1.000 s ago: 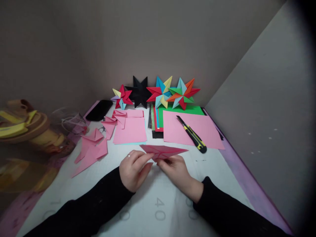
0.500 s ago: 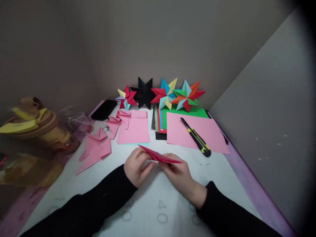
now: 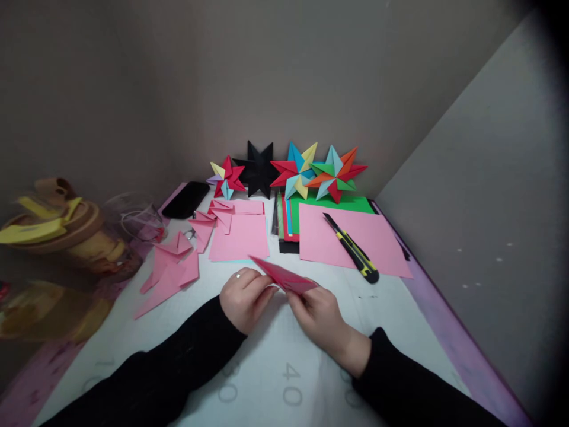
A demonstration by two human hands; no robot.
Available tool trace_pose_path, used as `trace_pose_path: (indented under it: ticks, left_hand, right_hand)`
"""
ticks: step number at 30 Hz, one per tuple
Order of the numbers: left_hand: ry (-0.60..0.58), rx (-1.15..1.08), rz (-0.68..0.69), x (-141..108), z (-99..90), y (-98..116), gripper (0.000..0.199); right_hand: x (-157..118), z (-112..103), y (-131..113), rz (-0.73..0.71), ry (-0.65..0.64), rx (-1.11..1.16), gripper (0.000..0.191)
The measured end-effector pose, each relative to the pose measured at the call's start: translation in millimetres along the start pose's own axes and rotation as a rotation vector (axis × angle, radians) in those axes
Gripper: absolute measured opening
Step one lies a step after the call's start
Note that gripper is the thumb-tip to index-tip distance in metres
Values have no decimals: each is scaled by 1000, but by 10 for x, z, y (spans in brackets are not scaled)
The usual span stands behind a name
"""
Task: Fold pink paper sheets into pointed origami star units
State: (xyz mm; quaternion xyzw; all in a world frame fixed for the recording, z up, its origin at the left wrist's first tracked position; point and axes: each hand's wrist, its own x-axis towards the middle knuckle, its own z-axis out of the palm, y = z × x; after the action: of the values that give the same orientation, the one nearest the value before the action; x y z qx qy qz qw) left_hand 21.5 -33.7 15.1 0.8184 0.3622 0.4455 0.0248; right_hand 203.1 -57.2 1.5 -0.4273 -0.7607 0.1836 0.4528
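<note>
Between my two hands a folded pink paper (image 3: 287, 277) is held up above the white mat, seen nearly edge-on and tilted. My left hand (image 3: 246, 298) pinches its left end between thumb and fingers, with a ring on one finger. At the paper's right end, my right hand (image 3: 320, 314) grips it, the thumb on the near side and some fingers hidden behind. Beyond my hands lies a square pink sheet (image 3: 240, 237), and to the left are folded pink pieces (image 3: 175, 267) on the mat.
A black and yellow cutter (image 3: 353, 249) rests on a large pink sheet (image 3: 306, 237). Several paper stars (image 3: 297, 169) lean against the wall. A black phone (image 3: 185, 200), a clear cup (image 3: 133, 216) and a brown container (image 3: 66, 225) stand left.
The folded pink paper has tilted and shows more of its near face. My right hand has shifted slightly down and its fingers have moved along the paper's edge. My left hand has moved slightly left.
</note>
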Motion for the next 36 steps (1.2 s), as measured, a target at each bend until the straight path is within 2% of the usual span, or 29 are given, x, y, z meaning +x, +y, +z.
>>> trace_pose_path:
  ticks: [5,13,17,20,23,27,31,33,36]
  left_hand:
    - [-4,-79,60,14,-14,-8,11]
    - [-16,-32,145,35,-32,11,11]
    - [15,26,136,1,-18,8,10]
    - [17,17,140,-31,-13,1,16]
    - [-39,-27,128,-47,-17,6,23]
    - [-119,-85,91,-60,-12,26,19]
    - [-92,-115,50,-92,13,41,21]
    - [-74,-146,53,-105,27,47,24]
    - [-124,-233,119,-117,44,58,27]
  right_hand:
    - [0,-7,16,9,39,-40,20]
    - [16,-18,79,-10,67,-45,29]
    - [-11,-65,127,-32,24,-43,32]
    - [-38,-86,155,-51,-8,-15,33]
    - [-34,-65,145,5,42,66,26]
    - [18,-25,93,163,137,178,15]
    - [48,-21,67,317,155,253,12]
    - [47,-21,68,346,163,283,12]
    - [38,-15,74,344,176,334,11]
